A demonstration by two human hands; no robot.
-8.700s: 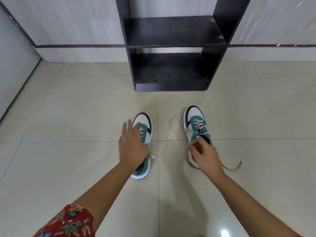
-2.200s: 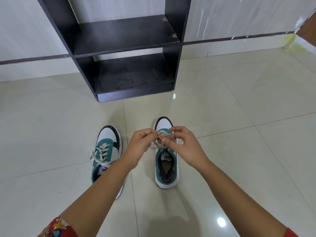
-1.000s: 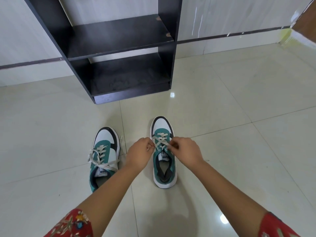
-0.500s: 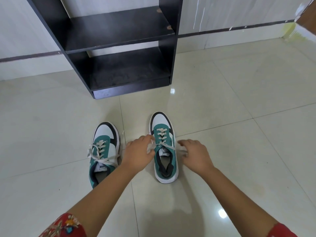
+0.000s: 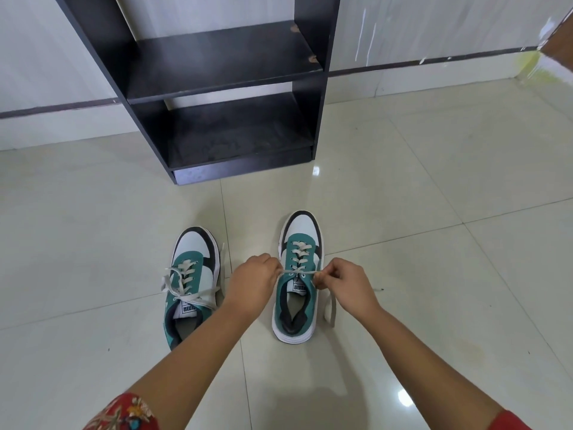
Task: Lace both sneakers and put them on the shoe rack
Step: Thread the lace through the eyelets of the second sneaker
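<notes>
Two teal, white and black sneakers stand side by side on the tiled floor, toes toward the rack. The right sneaker (image 5: 298, 274) has its white lace (image 5: 299, 270) stretched taut across the tongue. My left hand (image 5: 252, 282) pinches the lace's left end and my right hand (image 5: 348, 283) pinches its right end, one on each side of the shoe. A loose lace end hangs down by the shoe's right side. The left sneaker (image 5: 190, 280) is laced, with its lace ends lying loose across it.
A black shoe rack (image 5: 235, 97) with two bare shelves stands against the wall just beyond the sneakers. Glossy pale floor tiles spread all around. A wall corner shows at the far right.
Half a second ago both hands were looser beside the right sneaker; now they have closed on the lace ends and pulled them apart, tightening the lace across the tongue.
</notes>
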